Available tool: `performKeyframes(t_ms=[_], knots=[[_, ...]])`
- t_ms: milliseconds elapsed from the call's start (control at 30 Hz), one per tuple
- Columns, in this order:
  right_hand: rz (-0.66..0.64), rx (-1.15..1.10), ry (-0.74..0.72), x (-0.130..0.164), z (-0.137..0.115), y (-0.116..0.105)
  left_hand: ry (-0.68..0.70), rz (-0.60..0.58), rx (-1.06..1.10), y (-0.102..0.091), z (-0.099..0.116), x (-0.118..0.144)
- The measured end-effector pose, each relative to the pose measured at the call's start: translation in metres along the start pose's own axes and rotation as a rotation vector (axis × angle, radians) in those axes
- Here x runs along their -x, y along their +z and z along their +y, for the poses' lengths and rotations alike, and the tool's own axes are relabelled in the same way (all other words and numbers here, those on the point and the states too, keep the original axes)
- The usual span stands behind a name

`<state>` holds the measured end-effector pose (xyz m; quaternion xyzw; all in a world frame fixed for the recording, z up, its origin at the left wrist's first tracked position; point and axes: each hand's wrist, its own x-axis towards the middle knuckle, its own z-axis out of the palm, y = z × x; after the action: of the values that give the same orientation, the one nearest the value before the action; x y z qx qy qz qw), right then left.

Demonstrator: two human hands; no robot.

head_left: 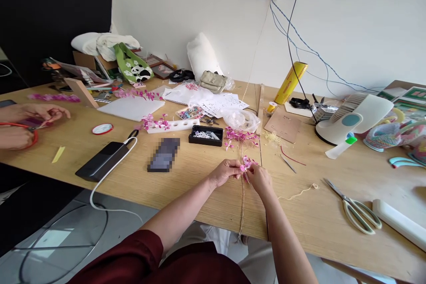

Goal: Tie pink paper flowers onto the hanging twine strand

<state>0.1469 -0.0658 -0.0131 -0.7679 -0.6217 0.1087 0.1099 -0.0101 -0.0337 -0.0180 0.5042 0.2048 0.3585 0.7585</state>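
Note:
My left hand [226, 173] pinches the left side of a small cluster of pink flowers [246, 163]. From the right, my right hand [261, 180] closes its fingers on the same cluster. Below the blossoms a braided cord [242, 208] hangs down over the table's front edge, its loose end frayed. Just beyond my hands lies another pink flower garland [242, 136], with part of the cord running beneath it. My fingertips hide exactly how the blossoms meet the cord.
At left, a co-worker's hands [46, 115] hold red-handled scissors. A black power bank [103, 159], a phone [163, 154] and a black box of small pieces [205, 136] lie left of me. Scissors [353, 208], tweezers [288, 163] and a white fan [356, 117] are on the right.

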Motion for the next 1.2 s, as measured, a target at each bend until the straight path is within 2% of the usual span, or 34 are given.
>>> performKeyframes(t_ms=[133, 300, 433, 567, 867, 1033, 1200], knots=[[0.008, -0.146, 0.037, -0.004, 0.006, 0.000, 0.000, -0.002, -0.004, -0.001, -0.002, 0.000], [0.086, -0.652, 0.085, -0.006, 0.026, -0.008, -0.012, 0.000, 0.022, -0.002, -0.004, -0.002], [0.000, -1.096, 0.146, -0.005, 0.039, -0.017, -0.025, 0.016, 0.062, -0.002, -0.006, -0.004], [-0.052, -1.386, 0.097, -0.006, 0.045, -0.025, -0.040, 0.027, 0.065, 0.000, -0.004, -0.003], [-0.043, -1.701, 0.070, -0.015, 0.052, -0.010, -0.042, 0.058, 0.077, -0.001, -0.009, -0.004], [-0.072, -1.755, 0.102, -0.014, 0.055, -0.006, -0.022, 0.075, 0.131, -0.002, -0.011, -0.006], [-0.049, -1.765, 0.060, -0.012, 0.060, -0.008, -0.012, 0.121, 0.217, -0.005, -0.013, -0.009]])
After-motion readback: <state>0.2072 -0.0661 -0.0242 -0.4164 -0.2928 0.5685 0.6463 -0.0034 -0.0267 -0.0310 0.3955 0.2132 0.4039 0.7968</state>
